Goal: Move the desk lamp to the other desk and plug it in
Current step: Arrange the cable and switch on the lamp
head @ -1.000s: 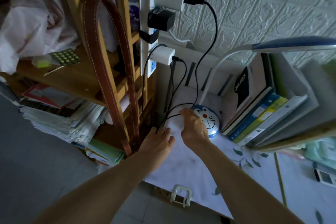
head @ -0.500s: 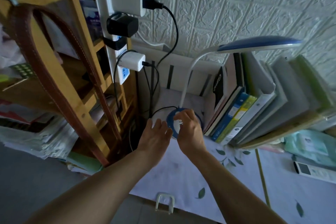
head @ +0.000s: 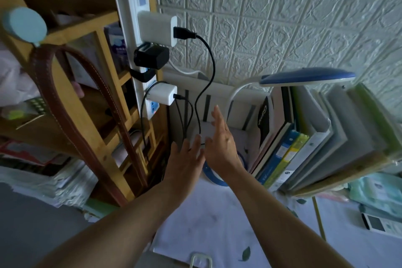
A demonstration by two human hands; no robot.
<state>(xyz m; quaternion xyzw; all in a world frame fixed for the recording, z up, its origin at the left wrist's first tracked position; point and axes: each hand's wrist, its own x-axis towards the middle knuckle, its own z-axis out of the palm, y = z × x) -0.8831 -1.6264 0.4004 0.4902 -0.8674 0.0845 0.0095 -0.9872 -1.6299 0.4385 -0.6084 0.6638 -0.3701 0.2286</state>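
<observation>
The desk lamp has a blue head [head: 304, 76] on a white bendy neck, and its round blue-rimmed base [head: 217, 177] stands on the desk, mostly hidden under my hands. My left hand [head: 185, 165] and my right hand [head: 221, 139] hover side by side above the base, fingers spread and holding nothing. Thin black cords [head: 202, 98] hang just beyond my fingers. They run up to a white adapter [head: 162, 94] and a larger white charger [head: 157, 28] on the vertical white power strip [head: 132, 35] taped to the wooden shelf.
A wooden shelf [head: 87, 85] with a brown leather strap [head: 71, 115] stands left, with paper stacks below. Leaning books and folders [head: 304, 148] crowd the lamp's right. The desk has a white leaf-print cloth [head: 217, 224]. A remote [head: 380, 224] lies far right.
Both hands rose off the lamp base and spread, the right reaching higher toward the hanging cords. My view tilted up, showing more of the power strip.
</observation>
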